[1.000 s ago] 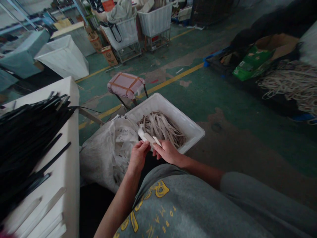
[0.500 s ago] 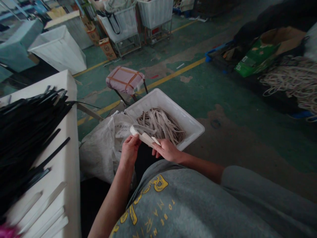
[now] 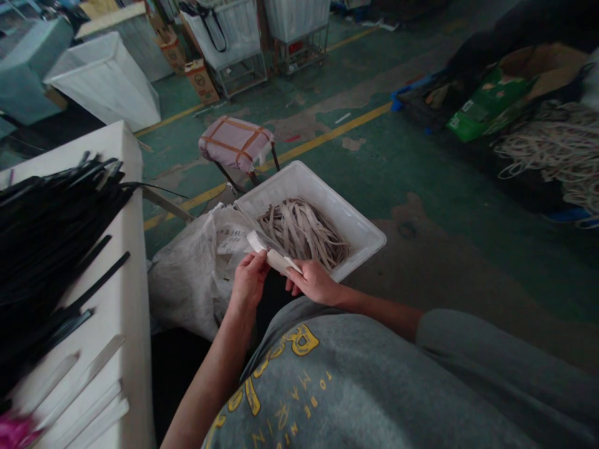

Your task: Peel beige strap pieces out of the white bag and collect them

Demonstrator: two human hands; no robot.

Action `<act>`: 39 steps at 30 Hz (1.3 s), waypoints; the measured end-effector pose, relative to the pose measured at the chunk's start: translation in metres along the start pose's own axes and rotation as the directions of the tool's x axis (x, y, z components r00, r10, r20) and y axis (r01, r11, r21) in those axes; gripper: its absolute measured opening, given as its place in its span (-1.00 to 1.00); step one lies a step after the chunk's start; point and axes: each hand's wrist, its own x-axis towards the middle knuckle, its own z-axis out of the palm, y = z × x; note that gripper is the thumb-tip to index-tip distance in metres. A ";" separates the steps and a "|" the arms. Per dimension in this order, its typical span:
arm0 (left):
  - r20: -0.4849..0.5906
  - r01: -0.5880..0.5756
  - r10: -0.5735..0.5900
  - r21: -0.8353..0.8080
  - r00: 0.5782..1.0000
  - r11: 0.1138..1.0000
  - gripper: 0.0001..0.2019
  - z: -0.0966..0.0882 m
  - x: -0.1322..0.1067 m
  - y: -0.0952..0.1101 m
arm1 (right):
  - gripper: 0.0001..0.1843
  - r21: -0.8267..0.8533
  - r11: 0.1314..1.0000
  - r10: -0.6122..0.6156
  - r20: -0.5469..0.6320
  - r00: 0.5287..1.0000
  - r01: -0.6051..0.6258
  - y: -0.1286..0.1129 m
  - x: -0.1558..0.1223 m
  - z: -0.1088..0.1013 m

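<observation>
A folded white strip (image 3: 278, 260) stretches between my two hands, in front of my body. My left hand (image 3: 251, 275) pinches it near its looped far end. At the near end, my right hand (image 3: 316, 280) is closed around it, thumb on top. Just beyond the hands stands a white plastic bin (image 3: 358, 218), holding a heap of greyish-beige strips (image 3: 306, 231). A whitish woven sack (image 3: 187, 274) slumps against the bin's left side, close to my left hand.
On the white table (image 3: 133, 249) at left lie black strips (image 3: 47, 231) and several white strips (image 3: 88, 380). A stool with a pink cushion (image 3: 236, 142) stands behind the bin. Tangled cord (image 3: 556, 149) and a green box (image 3: 486, 106) are at right.
The strip's loop at the far end looks narrower, and its loose end near my right hand lies closer to the rest. Both hands keep their grip. The view has shifted slightly.
</observation>
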 end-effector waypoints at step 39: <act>0.085 -0.087 0.085 0.029 0.993 0.996 -0.68 0.015 -0.021 0.000 | -0.64 0.271 0.962 0.018 0.017 1.000 -0.022 -0.014 0.014 -0.001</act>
